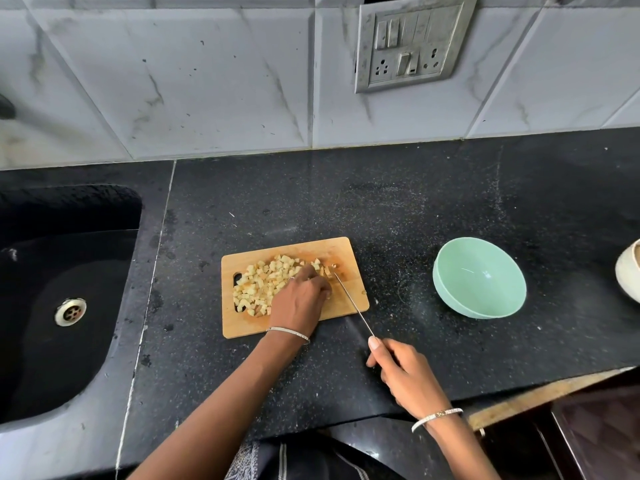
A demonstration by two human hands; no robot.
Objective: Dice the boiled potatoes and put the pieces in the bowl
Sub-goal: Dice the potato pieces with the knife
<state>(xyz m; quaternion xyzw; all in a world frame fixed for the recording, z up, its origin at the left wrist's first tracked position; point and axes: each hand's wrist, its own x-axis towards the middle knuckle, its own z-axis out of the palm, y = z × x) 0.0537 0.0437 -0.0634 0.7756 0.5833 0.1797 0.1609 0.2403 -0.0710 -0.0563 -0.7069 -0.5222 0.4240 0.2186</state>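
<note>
Head view.

Surroundings: black speckled counter (415,209), grey marble-look tiled wall (173,81) behind it. Steel switch-and-socket panel (414,46) on the wall, far right of centre. Black sink (52,358) set into the counter at left, metal drain (71,310) in its floor. Pale vessel (628,271) cut off by the right edge; cannot tell what it is. Mint-green bowl (479,282) stands on the counter right of the board, well apart from it, mouth up. Bare counter lies between bowl and board.

Task things: wooden cutting board (343,306) at centre, long axis running left to right, slightly skewed, handle slot at its left end. Heap of diced potato pieces (263,282) covers the left and middle of the board. A few larger bits lie at the heap's right end, next to the knife tip.

Hands: left hand (299,299) comes in from below, fingers bent down over the right end of the heap, gripping the pieces there; it hides part of the heap. Thin bangle on that wrist. Right hand (403,370) is off the board, over the near counter, wrapped round the knife (353,306) handle, which is hidden; one fingertip lies at the blade's base. Bangle on this wrist too.

Knife axis: diagonal, near-right to far-left, tip down on the board just beside the left fingertips.
</note>
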